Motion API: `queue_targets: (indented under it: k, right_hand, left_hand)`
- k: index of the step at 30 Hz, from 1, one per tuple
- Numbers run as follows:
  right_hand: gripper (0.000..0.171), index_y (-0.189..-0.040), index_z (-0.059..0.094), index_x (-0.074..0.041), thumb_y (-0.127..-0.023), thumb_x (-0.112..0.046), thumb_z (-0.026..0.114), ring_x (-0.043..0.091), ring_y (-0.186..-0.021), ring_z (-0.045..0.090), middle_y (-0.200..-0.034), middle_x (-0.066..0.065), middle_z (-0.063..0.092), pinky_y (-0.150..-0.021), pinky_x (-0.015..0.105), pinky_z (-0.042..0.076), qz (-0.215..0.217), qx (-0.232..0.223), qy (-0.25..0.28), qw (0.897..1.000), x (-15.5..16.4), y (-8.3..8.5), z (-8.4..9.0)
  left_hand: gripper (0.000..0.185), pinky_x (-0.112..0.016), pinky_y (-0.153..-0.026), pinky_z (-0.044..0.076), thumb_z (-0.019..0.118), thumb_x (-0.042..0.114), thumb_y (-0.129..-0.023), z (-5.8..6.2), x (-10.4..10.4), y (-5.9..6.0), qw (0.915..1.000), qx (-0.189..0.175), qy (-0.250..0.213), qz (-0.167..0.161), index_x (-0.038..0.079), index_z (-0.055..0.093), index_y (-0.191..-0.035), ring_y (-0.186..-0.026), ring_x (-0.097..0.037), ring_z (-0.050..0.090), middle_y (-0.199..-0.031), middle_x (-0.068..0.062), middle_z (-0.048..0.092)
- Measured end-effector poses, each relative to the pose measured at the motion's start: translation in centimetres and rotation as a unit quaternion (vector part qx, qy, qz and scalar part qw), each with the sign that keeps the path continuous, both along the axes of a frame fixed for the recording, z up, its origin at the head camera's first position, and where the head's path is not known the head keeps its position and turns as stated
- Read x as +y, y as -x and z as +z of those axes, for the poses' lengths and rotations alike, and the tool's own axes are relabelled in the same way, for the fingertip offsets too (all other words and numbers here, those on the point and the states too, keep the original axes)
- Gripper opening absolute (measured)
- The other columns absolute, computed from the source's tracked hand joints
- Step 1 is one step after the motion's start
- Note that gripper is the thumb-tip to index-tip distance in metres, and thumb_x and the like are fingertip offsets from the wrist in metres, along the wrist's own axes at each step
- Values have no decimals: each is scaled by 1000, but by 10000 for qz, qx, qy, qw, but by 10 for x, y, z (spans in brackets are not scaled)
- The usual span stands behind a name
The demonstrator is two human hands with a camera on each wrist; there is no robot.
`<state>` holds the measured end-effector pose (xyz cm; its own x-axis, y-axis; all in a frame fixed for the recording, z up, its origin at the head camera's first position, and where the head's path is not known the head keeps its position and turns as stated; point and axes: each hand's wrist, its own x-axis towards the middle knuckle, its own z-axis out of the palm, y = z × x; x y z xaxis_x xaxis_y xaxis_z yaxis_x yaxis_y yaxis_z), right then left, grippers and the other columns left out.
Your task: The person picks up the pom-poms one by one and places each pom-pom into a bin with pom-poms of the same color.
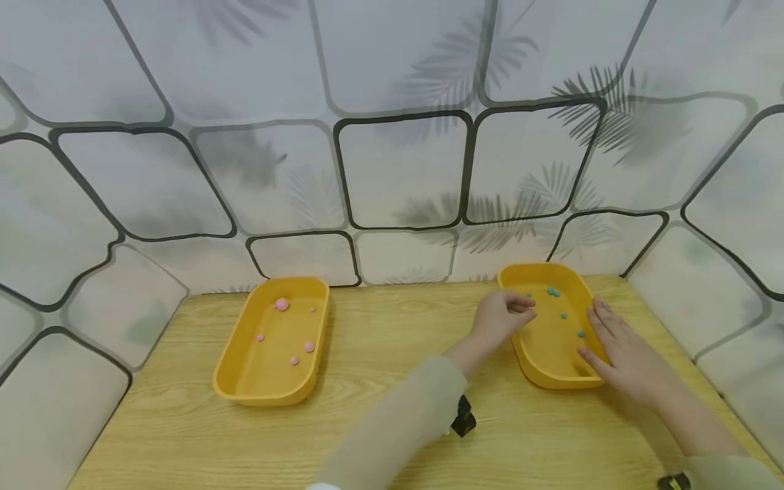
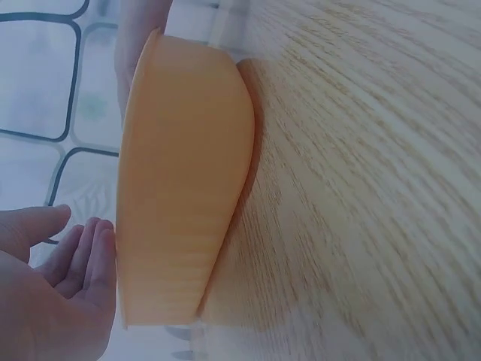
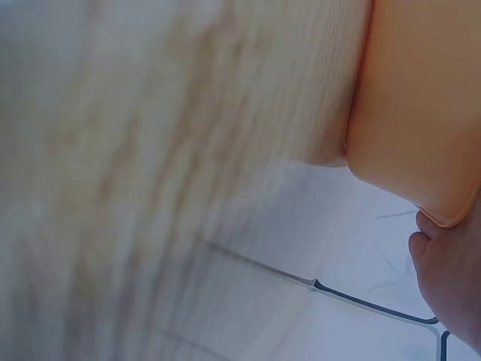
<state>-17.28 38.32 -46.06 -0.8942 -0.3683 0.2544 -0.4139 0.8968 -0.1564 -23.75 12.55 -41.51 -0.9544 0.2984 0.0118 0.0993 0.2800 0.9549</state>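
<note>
In the head view, a yellow tray (image 1: 533,367) on the right holds several small teal balls (image 1: 553,291). My left hand (image 1: 497,316) is over this tray's left rim, fingers loosely bent. The left wrist view shows a gap between thumb and fingers (image 2: 81,259), with nothing visible in it, beside the tray wall (image 2: 184,180). On the right rim rests my right hand (image 1: 631,361), fingers fairly straight and thumb reaching over the edge. The right wrist view catches only part of that hand (image 3: 455,263) against the tray's side (image 3: 421,98).
A second yellow tray (image 1: 269,398) stands to the left with several pink balls (image 1: 282,304) of different sizes. Both trays are on a wood-grain table (image 1: 392,340). Patterned pale fabric (image 1: 404,170) rises behind and at the sides. A black wrist device (image 1: 463,416) shows under the left sleeve.
</note>
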Motion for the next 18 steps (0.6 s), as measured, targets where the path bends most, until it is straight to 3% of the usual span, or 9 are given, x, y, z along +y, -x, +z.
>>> queue_targets:
  k: [13, 18]
  right_hand:
    - [77, -162, 21, 15, -111, -34, 53, 17, -166, -13, -175, 31, 9, -126, 13, -20, 36, -30, 101, 9999, -4, 0, 7]
    - [76, -165, 20, 11, -112, -33, 52, 25, -168, -5, -175, 30, 12, -127, 14, -18, 138, 138, 63, 9998, -13, -1, 18]
  left_hand:
    - [22, -15, -76, 57, 74, 17, -102, 9, -46, -16, 9979, 36, 210, -619, 8, 79, -121, -91, -5, 70, -114, -5, 80]
    - [26, -17, -81, 58, 72, 18, -103, 14, -67, -20, 9964, 206, 217, -795, 6, 77, -125, -98, -10, 72, -117, -7, 79]
